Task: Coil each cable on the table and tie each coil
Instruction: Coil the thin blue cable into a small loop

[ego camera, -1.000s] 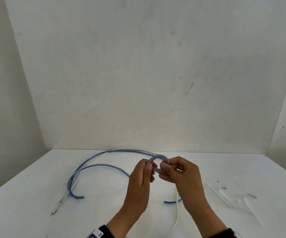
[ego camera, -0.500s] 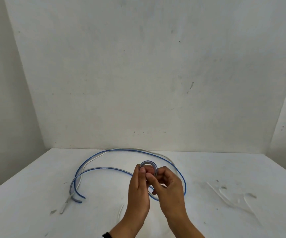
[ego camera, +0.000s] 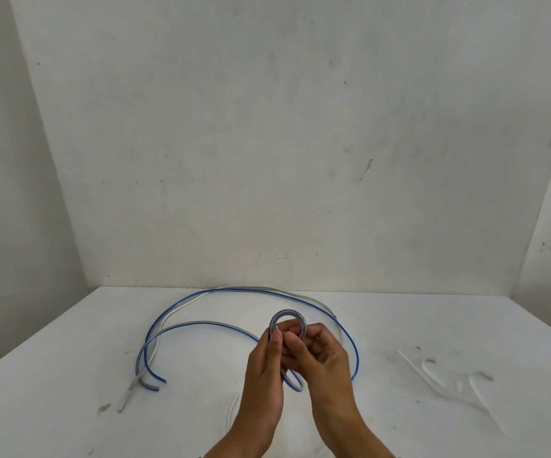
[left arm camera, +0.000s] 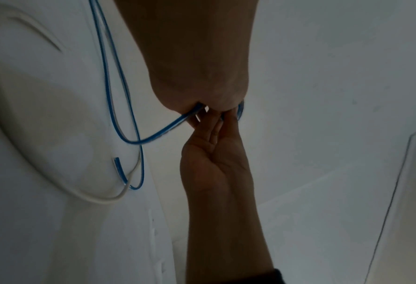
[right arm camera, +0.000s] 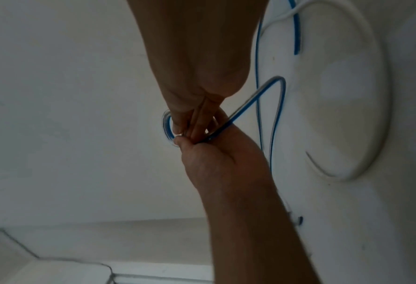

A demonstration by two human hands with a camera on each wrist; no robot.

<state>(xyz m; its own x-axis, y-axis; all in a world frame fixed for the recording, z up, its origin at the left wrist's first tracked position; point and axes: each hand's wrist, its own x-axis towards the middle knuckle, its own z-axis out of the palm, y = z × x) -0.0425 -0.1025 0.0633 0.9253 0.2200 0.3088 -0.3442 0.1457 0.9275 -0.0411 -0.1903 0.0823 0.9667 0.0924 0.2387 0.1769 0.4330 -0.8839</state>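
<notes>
Both hands meet above the counter's middle, pinching a small coil (ego camera: 288,320) of the blue cable (ego camera: 201,323). The left hand (ego camera: 265,365) has thumb and fingers closed on the coil's left side; the right hand (ego camera: 320,355) curls its fingers round the right side and into the ring. Since half a second ago the hands have barely shifted; a short loop now hangs below them, and the cable's long arc on the right sits much as it did. A second ago the hands were wider apart and that arc had not yet swung round to the right.

Round the hands the counter (ego camera: 432,325) lies open to the right and front; its back edge meets the wall just behind the cable's far bend. The blue cable is glossy, clear-sheathed, and sweeps left in two curves ending near the left front. A white cable (ego camera: 155,345), matte and thin, runs alongside it. Faint white ties (ego camera: 432,368) lie well apart on the right.
</notes>
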